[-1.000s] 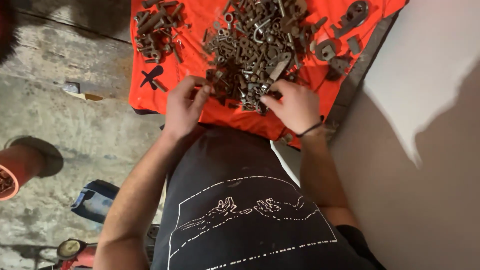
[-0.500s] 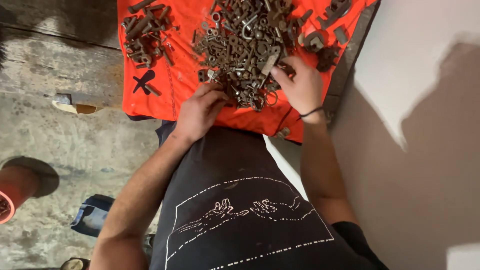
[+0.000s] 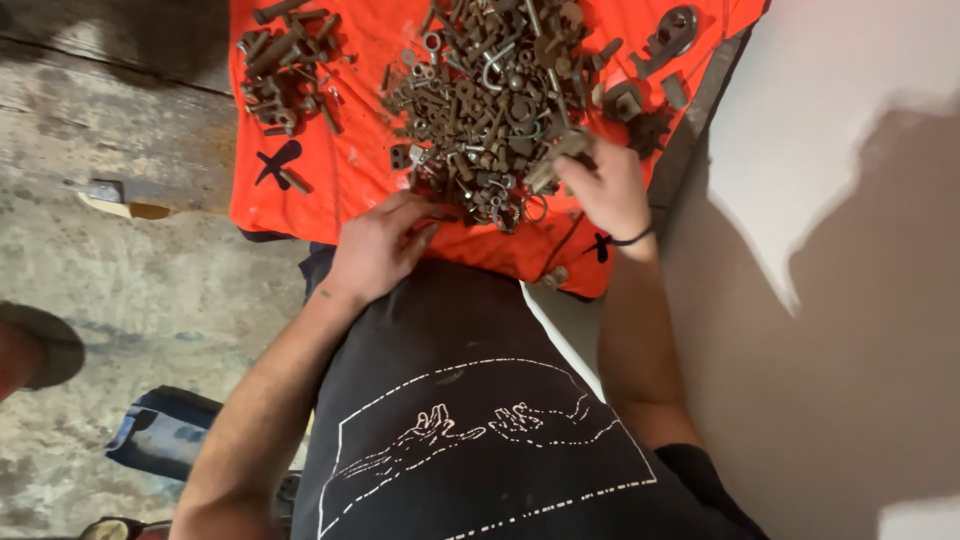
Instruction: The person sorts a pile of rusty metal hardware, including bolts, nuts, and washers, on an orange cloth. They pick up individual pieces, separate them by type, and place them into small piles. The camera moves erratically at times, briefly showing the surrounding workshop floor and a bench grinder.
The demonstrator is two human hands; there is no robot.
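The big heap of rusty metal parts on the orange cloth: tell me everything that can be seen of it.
The heap of metal parts is a loose, tangled pile of dark, rusty-brown hardware: bolts, nuts, washers, rings, a U-shaped piece and small brackets, apparently steel. It lies on the orange cloth, towards its middle and right. The right hand reaches into its near right edge, fingers on a pale piece. The left hand rests on the cloth at its near edge, fingertips touching the outermost parts.

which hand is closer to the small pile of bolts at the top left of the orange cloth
Left. The left hand lies below and right of the small bolt pile; the right hand is farther right, beyond the big heap.
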